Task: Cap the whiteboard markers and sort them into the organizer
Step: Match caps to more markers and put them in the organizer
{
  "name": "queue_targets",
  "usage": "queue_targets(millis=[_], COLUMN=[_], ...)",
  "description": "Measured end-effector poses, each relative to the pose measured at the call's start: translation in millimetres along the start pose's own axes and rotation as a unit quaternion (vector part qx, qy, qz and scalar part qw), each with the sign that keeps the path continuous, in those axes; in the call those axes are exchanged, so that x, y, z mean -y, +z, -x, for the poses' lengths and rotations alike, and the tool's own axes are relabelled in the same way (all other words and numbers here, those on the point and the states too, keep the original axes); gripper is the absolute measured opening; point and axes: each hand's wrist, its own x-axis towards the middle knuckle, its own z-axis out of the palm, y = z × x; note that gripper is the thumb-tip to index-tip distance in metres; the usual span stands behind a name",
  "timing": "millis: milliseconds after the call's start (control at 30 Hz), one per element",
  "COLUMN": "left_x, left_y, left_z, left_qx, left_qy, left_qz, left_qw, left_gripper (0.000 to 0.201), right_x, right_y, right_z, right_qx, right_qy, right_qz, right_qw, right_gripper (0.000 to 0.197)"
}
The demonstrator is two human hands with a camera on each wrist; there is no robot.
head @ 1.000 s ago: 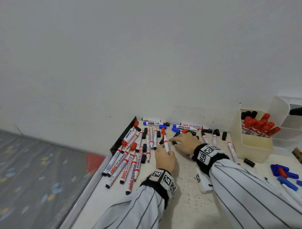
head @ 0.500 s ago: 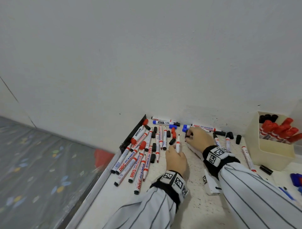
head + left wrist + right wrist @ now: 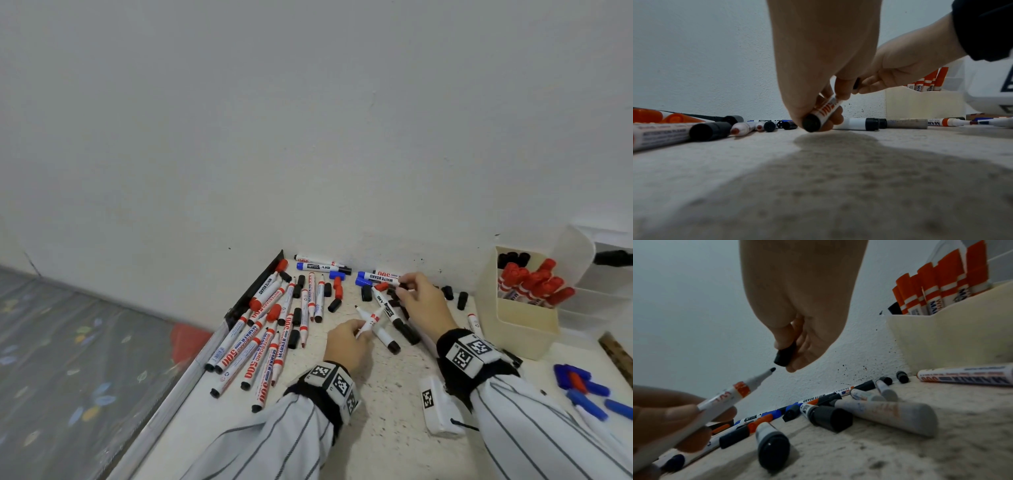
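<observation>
Right wrist view shows the right hand (image 3: pixel 797 331) pinching a small black plastic cap (image 3: pixel 785 356), best pushed straight onto the bare black tip of the slim white marker (image 3: pixel 731 395) gripped in the left hand (image 3: pixel 668 420).

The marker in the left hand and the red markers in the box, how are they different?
The held marker has no cap, its dark tip bare; the boxed markers wear red caps. The held one is gripped by the left hand, slanting over the table; the boxed ones stand in the organizer. Both have white barrels with red print.
</observation>
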Motion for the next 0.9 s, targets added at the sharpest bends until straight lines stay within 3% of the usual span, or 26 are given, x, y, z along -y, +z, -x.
queue_targets(millis=[100,233,333,567,900], left_x=[-1,0,1,0,-2], left_y=[0,4,4,2,2], left_z=[1,5,5,3,5], left_qx=[0.007,-0.005,-0.008,0.001,0.009], left_qy=[0.018,0.027,0.043,0.046,0.085], left_qz=[-0.013,-0.01,-0.017,-0.03,-0.036], left_qw=[1.0,1.0,0.999,0.998,0.996], left_gripper=[0.032,0.031,0.03,0.032,0.032], right_x=[-5,-10,-13,-10,-14], right_y=[-4,-7,-9,-13,-7], right_z=[12,20,23,31,33], right_qx=[0.015,0.025,0.001,-0.054,0.025], right_qy=[0.007,-0.009,-0.03,-0.012,0.011], right_qz=[-0.043,-0.009,0.026,-0.03,-0.086], right_qw=[0.999,1.0,0.999,0.998,0.996], right_gripper=[0.017,0.021,0.024,0.016,0.017])
